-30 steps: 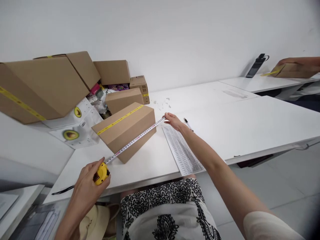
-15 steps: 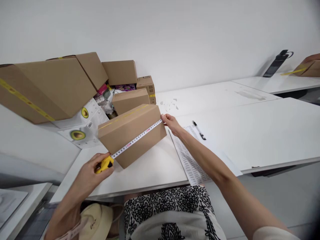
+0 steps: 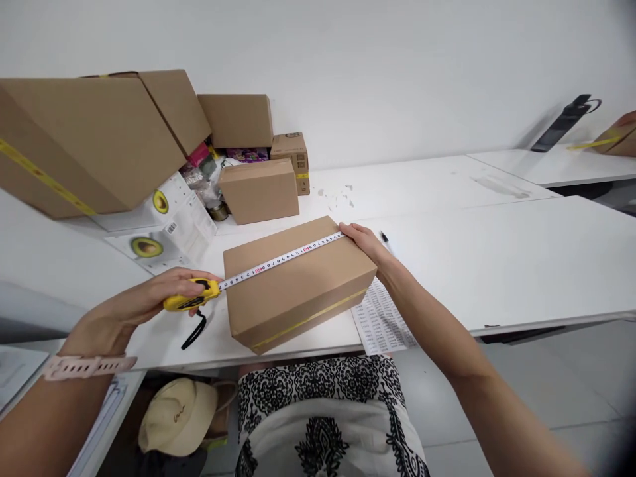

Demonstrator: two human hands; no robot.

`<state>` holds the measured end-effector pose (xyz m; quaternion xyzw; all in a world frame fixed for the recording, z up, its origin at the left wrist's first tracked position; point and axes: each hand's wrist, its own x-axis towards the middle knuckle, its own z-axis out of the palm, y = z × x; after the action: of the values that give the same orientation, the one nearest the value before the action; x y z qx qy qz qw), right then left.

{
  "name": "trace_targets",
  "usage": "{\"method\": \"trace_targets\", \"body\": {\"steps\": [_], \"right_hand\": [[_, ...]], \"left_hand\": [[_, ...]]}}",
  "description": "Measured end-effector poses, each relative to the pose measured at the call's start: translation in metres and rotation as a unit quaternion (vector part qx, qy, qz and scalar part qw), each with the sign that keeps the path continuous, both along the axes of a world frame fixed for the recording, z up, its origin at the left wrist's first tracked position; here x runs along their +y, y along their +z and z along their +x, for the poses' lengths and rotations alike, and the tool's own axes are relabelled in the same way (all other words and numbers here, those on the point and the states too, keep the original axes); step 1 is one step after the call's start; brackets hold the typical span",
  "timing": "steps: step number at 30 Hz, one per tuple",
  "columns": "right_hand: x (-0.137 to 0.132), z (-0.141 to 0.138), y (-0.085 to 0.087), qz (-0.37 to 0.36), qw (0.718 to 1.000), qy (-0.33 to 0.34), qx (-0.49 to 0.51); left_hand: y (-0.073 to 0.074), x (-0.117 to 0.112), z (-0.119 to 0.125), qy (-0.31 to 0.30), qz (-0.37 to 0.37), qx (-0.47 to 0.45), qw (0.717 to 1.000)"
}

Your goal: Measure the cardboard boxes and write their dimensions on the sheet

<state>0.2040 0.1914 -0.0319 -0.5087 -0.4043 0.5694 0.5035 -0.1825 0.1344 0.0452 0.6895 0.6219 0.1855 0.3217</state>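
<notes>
A brown cardboard box (image 3: 298,275) lies on the white table in front of me, its yellow-taped side turned toward me. Closed around a yellow tape measure (image 3: 191,296) just off the box's left end is my left hand (image 3: 163,291); a black wrist strap (image 3: 194,331) dangles below it. The white blade (image 3: 281,259) stretches across the upper face of the box, from left edge to right. At the right edge, my right hand (image 3: 365,244) pinches the blade's far end against the cardboard.
A printed sheet (image 3: 380,321) lies partly under the box and right arm, with a pen (image 3: 384,237) behind. Cardboard boxes and avocado-printed cartons (image 3: 163,248) stack up at the left. A dark bottle (image 3: 561,124) and another person's hand on a box (image 3: 619,138) are far right.
The box has tipped toward me, so the measured side now faces up and the yellow-taped seam faces me. Both hands turned with it, keeping the blade stretched across.
</notes>
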Motion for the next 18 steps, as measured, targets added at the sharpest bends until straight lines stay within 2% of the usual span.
{"method": "trace_targets", "body": {"steps": [2, 3, 4, 6, 8, 12, 18], "right_hand": [[-0.001, -0.001, 0.001, -0.005, 0.999, 0.018, 0.043], [-0.001, -0.001, 0.002, -0.012, 0.997, 0.035, 0.068], [0.0, 0.0, 0.004, -0.019, 0.994, 0.053, 0.092], [0.002, 0.001, 0.005, -0.027, 0.989, 0.073, 0.124], [0.005, 0.004, 0.003, -0.019, 0.99, 0.061, 0.126], [0.006, 0.008, -0.003, -0.006, 0.995, 0.025, 0.092], [0.003, 0.01, -0.002, -0.021, 1.0, 0.014, 0.015]], "left_hand": [[0.006, 0.005, -0.004, -0.076, -0.152, -0.069, 0.983], [0.009, 0.008, -0.006, -0.104, -0.201, -0.091, 0.97], [0.011, 0.012, -0.007, -0.12, -0.216, -0.099, 0.964], [0.012, 0.019, -0.01, -0.15, -0.232, -0.108, 0.955], [0.01, 0.025, -0.011, -0.164, -0.245, -0.121, 0.948], [0.005, 0.029, -0.013, -0.169, -0.249, -0.155, 0.941], [0.0, 0.033, -0.018, -0.194, -0.251, -0.189, 0.93]]}}
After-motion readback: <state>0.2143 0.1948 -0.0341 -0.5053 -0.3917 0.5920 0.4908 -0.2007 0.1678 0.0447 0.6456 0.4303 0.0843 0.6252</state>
